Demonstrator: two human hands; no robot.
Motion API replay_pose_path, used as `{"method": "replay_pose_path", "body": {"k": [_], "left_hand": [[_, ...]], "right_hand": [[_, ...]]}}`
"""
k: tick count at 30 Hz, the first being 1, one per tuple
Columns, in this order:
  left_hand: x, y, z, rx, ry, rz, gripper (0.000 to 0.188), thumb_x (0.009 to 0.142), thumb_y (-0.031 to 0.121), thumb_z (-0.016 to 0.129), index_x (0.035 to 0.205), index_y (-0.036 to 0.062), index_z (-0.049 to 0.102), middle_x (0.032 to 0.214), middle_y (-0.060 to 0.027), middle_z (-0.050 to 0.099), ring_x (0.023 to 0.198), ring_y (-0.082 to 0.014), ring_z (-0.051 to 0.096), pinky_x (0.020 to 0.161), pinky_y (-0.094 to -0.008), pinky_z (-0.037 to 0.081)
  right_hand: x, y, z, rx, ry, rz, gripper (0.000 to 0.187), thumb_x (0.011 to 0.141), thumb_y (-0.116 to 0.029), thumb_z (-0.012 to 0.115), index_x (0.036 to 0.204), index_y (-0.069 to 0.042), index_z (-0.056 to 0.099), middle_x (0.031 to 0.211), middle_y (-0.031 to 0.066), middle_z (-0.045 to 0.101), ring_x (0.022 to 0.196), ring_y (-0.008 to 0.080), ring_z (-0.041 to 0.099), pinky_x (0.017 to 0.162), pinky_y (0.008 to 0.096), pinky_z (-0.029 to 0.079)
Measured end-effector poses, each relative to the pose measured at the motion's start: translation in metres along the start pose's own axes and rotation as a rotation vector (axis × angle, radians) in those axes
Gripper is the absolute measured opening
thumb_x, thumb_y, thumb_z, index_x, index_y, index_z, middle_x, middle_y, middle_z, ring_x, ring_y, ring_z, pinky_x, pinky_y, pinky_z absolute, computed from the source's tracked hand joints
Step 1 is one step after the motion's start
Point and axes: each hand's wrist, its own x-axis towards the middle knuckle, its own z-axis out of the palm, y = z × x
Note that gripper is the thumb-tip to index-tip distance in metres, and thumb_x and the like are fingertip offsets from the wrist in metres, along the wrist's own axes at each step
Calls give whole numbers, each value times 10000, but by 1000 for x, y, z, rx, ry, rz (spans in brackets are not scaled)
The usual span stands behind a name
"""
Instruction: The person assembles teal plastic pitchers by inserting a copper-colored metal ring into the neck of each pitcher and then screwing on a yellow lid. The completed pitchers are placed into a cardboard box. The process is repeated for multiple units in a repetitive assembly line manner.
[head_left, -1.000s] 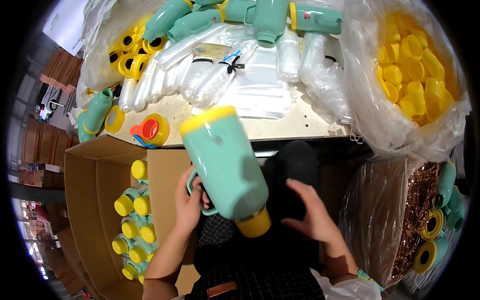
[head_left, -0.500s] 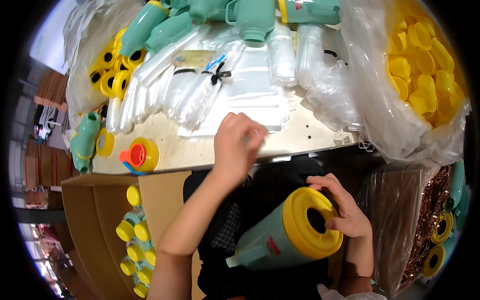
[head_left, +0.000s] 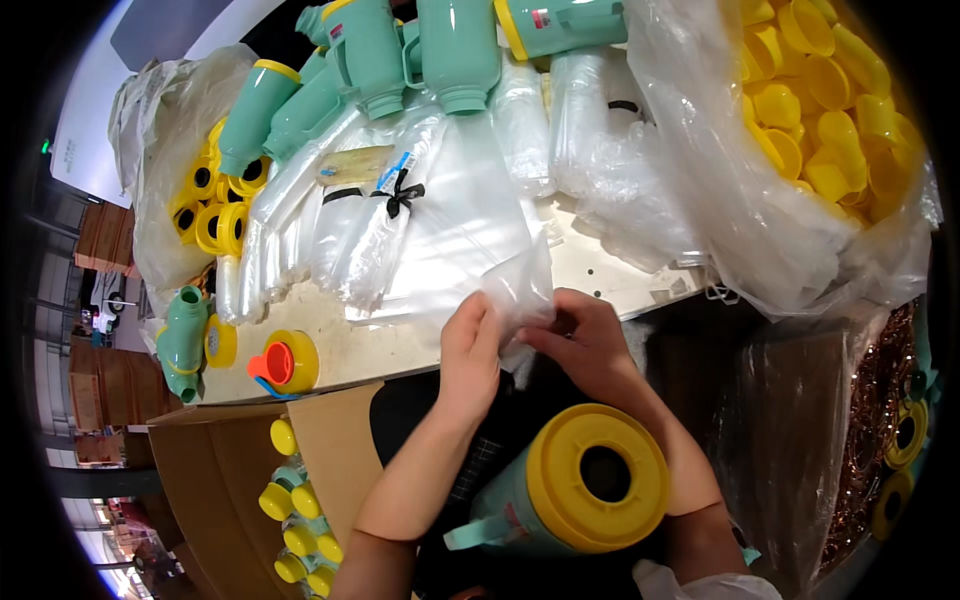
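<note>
At the table's near edge my left hand [head_left: 471, 352] is closed on the near end of a clear plastic bag [head_left: 522, 283]. Close beside it on the right, my right hand [head_left: 588, 345] pinches the same bag, its thumb pointing toward the left hand. The bag's far part lies over a stack of flat clear bags [head_left: 455, 215]. Below my forearms a green jug casing [head_left: 515, 505] with a handle rests tilted in my lap, touched by neither hand. Its wide yellow ring [head_left: 560, 460], with a dark round hole in the middle, faces up.
Green casings [head_left: 455, 50] line the table's back, with bundled clear bags [head_left: 375, 235] before them. A large bag holds yellow cups [head_left: 800, 90] at right. A tape roll [head_left: 300, 358] with a red piece sits at left. Below stands a cardboard box [head_left: 220, 480] with yellow-capped bottles.
My right hand has let go of the jug casing and moved up to the bag. My left hand has taken hold of the bag, whose near end is now lifted.
</note>
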Motion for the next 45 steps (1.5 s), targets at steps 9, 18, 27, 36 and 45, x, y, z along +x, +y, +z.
{"method": "replay_pose_path", "body": {"k": [9,18,27,36,45], "left_hand": [[-56,49,-19,-236,-15,-99,209,1054,208,506,895,73,493,730,-32,567,606,-106,520,572,-289,466],[-98,68,-51,94,-139,156,210,860,-19,669,1047,28,585,768,9,508,688,-54,451,603,-238,405],[-258,14,-139,592,-51,404,864,589,149,877,1315,-14,438,1132,-206,586,1000,-388,603,814,-443,507],[-342,-33,-200,975,710,312,597,656,84,754,1222,58,567,1121,-228,551,1075,-471,558,905,-494,487],[-425,42,-396,548,1364,-84,343,1038,342,511,995,17,615,763,-32,582,661,-120,541,588,-263,405]], "right_hand": [[-25,12,-32,-140,122,-412,129,806,62,725,893,-22,682,921,51,702,802,119,639,757,260,518],[-114,40,-20,440,747,-597,129,999,-171,535,984,-80,446,860,47,473,768,121,489,664,271,436],[-243,145,35,902,-173,-11,496,962,-176,642,1382,19,465,1316,248,538,1187,327,569,1014,440,449],[-186,11,150,-179,-766,-263,1191,637,-75,902,1561,-18,153,1418,206,502,1289,336,537,1093,475,421],[-178,-90,423,-377,-1126,-673,923,819,-320,818,1489,6,274,1332,253,551,1061,352,640,880,424,521]]}}
